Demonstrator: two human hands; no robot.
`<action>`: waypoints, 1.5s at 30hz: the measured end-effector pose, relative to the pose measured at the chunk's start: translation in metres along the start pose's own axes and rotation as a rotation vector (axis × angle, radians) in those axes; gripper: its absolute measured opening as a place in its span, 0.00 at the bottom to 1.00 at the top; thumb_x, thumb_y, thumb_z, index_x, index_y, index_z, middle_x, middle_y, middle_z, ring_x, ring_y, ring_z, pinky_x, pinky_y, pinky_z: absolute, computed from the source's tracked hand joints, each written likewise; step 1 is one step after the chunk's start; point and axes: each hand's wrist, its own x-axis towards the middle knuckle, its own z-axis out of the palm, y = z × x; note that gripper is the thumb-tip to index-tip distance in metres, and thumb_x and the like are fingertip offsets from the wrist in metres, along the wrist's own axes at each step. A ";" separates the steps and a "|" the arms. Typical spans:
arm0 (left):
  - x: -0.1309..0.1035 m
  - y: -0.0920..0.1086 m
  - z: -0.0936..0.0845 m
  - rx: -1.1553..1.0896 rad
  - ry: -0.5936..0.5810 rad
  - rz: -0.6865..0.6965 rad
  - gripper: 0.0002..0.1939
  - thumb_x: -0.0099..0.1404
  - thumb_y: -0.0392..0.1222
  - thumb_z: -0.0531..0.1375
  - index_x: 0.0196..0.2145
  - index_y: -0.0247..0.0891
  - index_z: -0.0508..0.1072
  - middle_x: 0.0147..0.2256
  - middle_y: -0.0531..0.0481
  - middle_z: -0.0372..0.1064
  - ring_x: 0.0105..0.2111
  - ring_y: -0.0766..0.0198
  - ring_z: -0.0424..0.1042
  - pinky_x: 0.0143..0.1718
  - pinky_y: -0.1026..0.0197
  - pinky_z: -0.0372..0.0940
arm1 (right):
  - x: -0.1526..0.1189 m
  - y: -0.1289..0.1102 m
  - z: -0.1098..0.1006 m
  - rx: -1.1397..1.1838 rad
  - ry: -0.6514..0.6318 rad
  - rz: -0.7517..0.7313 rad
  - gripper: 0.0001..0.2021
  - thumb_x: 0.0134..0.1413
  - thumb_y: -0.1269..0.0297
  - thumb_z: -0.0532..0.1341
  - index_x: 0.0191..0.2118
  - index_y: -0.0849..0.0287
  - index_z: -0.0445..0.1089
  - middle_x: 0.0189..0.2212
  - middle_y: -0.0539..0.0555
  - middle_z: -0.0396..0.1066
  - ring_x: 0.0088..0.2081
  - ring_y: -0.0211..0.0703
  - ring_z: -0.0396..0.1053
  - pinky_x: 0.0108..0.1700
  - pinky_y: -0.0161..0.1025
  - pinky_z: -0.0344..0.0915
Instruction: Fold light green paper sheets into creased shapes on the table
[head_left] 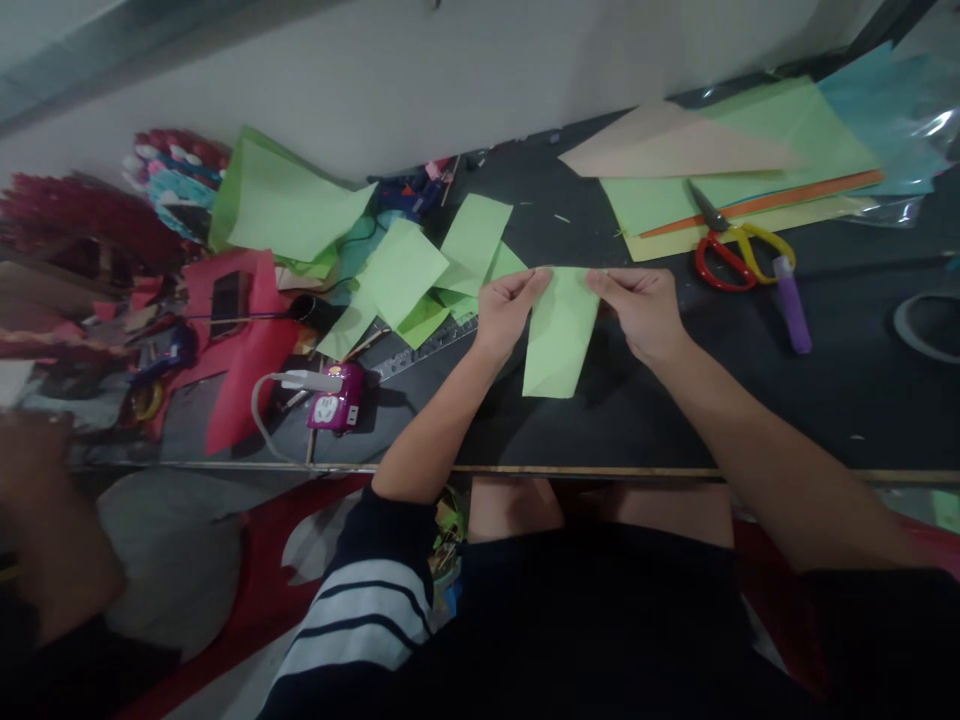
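Note:
A narrow piece of light green paper [561,340] hangs between my two hands above the dark table. My left hand [510,308] pinches its upper left corner between thumb and fingers. At the upper right corner, my right hand [639,308] grips it the same way. Several cut pieces of green paper [405,270] lie in a loose heap just left of my left hand. To the right of my right hand are scissors [724,245] with red and yellow handles, and a purple glue stick or marker [793,305] beside them.
A purple power adapter [335,400] with a white plug and cable stands near the front edge, by a metal ruler [427,350]. Red paper [255,350] covers the left side. Coloured sheets [750,150] lie at the back right. Another person's arm [52,530] shows at far left.

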 end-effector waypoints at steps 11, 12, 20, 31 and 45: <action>0.012 0.031 0.010 0.491 -0.294 0.319 0.15 0.61 0.54 0.76 0.43 0.49 0.87 0.52 0.47 0.84 0.58 0.47 0.79 0.59 0.51 0.72 | 0.007 -0.001 -0.012 -0.220 -0.045 0.012 0.16 0.44 0.52 0.80 0.21 0.57 0.81 0.18 0.46 0.68 0.23 0.34 0.62 0.26 0.34 0.60; 0.015 0.035 0.015 0.557 -0.346 0.326 0.10 0.62 0.52 0.75 0.38 0.47 0.88 0.46 0.48 0.86 0.53 0.47 0.81 0.59 0.50 0.72 | 0.007 -0.002 -0.013 -0.278 -0.063 0.002 0.18 0.45 0.51 0.79 0.19 0.58 0.79 0.16 0.45 0.65 0.22 0.33 0.59 0.25 0.34 0.56; 0.016 0.061 0.032 0.987 -0.363 0.351 0.10 0.68 0.45 0.69 0.29 0.40 0.84 0.31 0.44 0.79 0.48 0.45 0.78 0.55 0.49 0.68 | 0.007 -0.010 -0.012 -0.482 -0.122 -0.026 0.14 0.50 0.62 0.73 0.19 0.61 0.76 0.16 0.44 0.51 0.23 0.32 0.49 0.28 0.38 0.46; 0.037 0.073 0.021 1.325 -0.221 0.494 0.08 0.78 0.40 0.60 0.42 0.41 0.80 0.47 0.42 0.81 0.56 0.50 0.76 0.52 0.55 0.69 | 0.004 -0.015 -0.009 -0.576 -0.102 0.065 0.16 0.56 0.58 0.74 0.22 0.60 0.78 0.18 0.46 0.61 0.25 0.36 0.60 0.29 0.36 0.55; 0.081 0.115 -0.024 1.128 -0.064 0.449 0.12 0.71 0.31 0.68 0.32 0.44 0.74 0.34 0.54 0.78 0.38 0.61 0.69 0.50 0.54 0.64 | 0.015 -0.011 -0.022 -0.263 -0.094 0.209 0.20 0.54 0.49 0.75 0.23 0.60 0.78 0.16 0.52 0.72 0.18 0.35 0.69 0.22 0.32 0.68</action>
